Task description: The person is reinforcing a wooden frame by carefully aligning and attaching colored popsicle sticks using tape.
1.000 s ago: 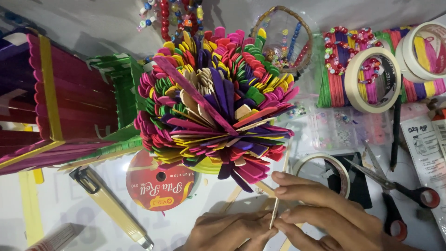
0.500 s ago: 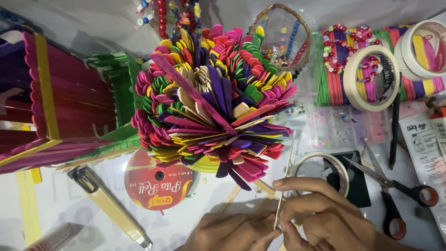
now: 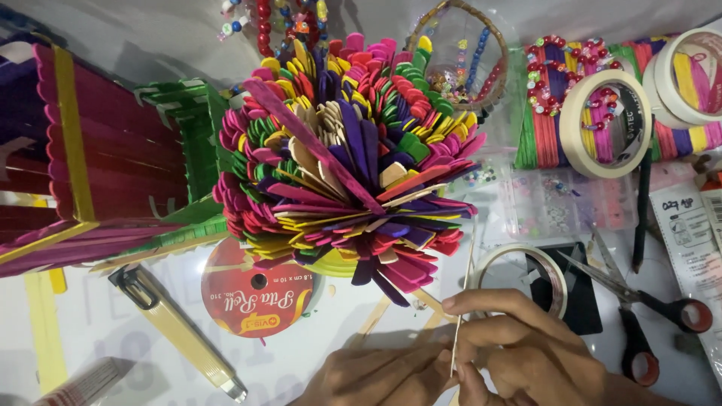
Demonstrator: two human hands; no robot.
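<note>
At six o'clock, below the multicoloured craft-stick flower (image 3: pixel 346 150), the right hand (image 3: pixel 526 349) pinches a thin wooden stick (image 3: pixel 462 301) upright between thumb and fingers, the left hand (image 3: pixel 376 376) touching it with closed fingers.

- The stick flower (image 3: pixel 342 158), the landmark here, mixes pink, purple, yellow, green, red and plain wood.
- Left of the stick flower, the stick box (image 3: pixel 90 158) is magenta with yellow bands and a green side.
- Just below it, the ribbon spool (image 3: pixel 256 297) is red with gold lettering.
- Right of it, the tape roll (image 3: pixel 605 113) is cream.
- Lower right, the scissors (image 3: pixel 639 308) have black and red handles.
- Below, a pale wooden stick (image 3: pixel 460 316).
</note>
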